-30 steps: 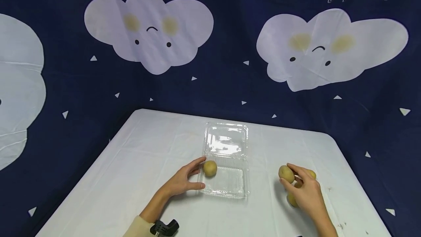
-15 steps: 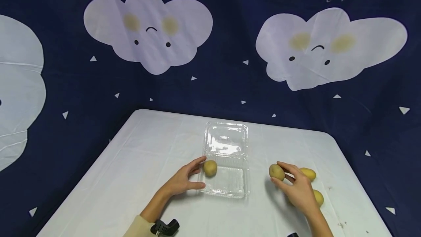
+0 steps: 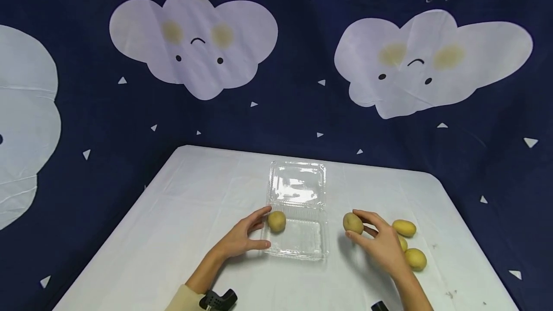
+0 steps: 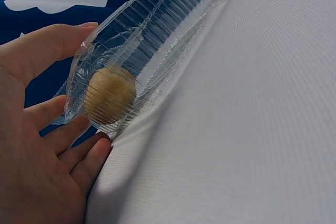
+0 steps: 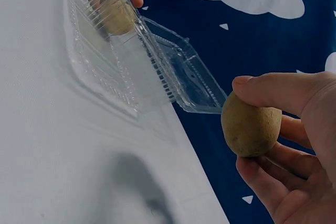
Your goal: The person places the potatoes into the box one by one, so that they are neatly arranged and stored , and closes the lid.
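A clear plastic clamshell container [image 3: 298, 239] lies with its lid spread back on the table, one potato [image 3: 276, 221] in the left of its base. My left hand [image 3: 242, 238] rests against the container's left side, thumb and fingers spread and touching its rim and wall, as the left wrist view [image 4: 47, 129] also shows. To the right of the container, my right hand [image 3: 380, 241] pinches another potato [image 3: 353, 223] between thumb and fingers, held above the table. That potato [image 5: 251, 127] shows whole in the right wrist view.
Beyond my right hand lie several more potatoes on the white tablecloth, one at the back [image 3: 404, 228] and one nearer [image 3: 416, 259]; another is partly hidden by the hand. A dark blue cloth [image 3: 302, 119] with white clouds hangs behind the table.
My right hand has moved left with the potato, away from the other potatoes and closer to the container. The left hand and the container have stayed in place.
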Demonstrator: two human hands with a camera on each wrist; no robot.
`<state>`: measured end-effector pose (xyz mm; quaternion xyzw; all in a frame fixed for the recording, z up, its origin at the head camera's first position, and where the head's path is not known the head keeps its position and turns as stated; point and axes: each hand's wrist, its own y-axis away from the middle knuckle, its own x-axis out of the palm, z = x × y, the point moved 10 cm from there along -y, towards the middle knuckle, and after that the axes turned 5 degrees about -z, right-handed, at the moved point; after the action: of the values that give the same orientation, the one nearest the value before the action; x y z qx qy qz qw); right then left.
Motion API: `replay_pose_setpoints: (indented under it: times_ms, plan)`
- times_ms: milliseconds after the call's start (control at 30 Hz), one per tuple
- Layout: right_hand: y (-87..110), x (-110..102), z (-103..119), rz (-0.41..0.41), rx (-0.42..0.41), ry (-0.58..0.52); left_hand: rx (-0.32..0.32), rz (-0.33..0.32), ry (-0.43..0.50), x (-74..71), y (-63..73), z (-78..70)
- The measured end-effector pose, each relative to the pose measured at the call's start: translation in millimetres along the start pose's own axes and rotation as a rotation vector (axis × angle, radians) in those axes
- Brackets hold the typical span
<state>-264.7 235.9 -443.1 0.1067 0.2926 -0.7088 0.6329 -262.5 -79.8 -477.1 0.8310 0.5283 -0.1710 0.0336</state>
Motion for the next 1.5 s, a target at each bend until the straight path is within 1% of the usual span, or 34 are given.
replay_pose_setpoints:
  times_ms: [167,367,500,700,867,1000,1167,1300,1500]
  plan:
    - [-2.9,7,4,0.024,-0.004,-0.004,0.003,-0.004,-0.006,-0.3,0.4,-0.5]
    - [-6.2,21,8,0.052,0.005,-0.012,0.028,-0.002,-0.011,-1.3,-1.5,0.0]
    - [-6.8,31,14,0.06,-0.003,-0.037,0.028,0.002,-0.005,-0.6,-2.5,1.2]
    - [-6.2,42,25,0.097,-0.025,-0.071,0.028,-0.001,0.004,0.5,-3.2,-0.1]
    - [-7.8,49,29,0.118,-0.023,-0.085,0.028,0.002,0.012,0.9,-3.2,-1.7]
    - [-8.1,60,33,0.149,-0.014,-0.09,0.025,0.0,0.007,-0.5,-3.2,-1.2]
    - [-6.2,79,42,0.183,-0.043,-0.056,0.027,-0.003,0.004,-1.8,-3.0,-1.0]
    - [-5.7,92,51,0.187,-0.072,-0.014,0.035,0.0,0.005,-1.1,-3.0,-1.4]
    - [-2.5,108,62,0.212,-0.11,0.008,0.009,0.0,-0.007,0.7,-2.0,-0.1]
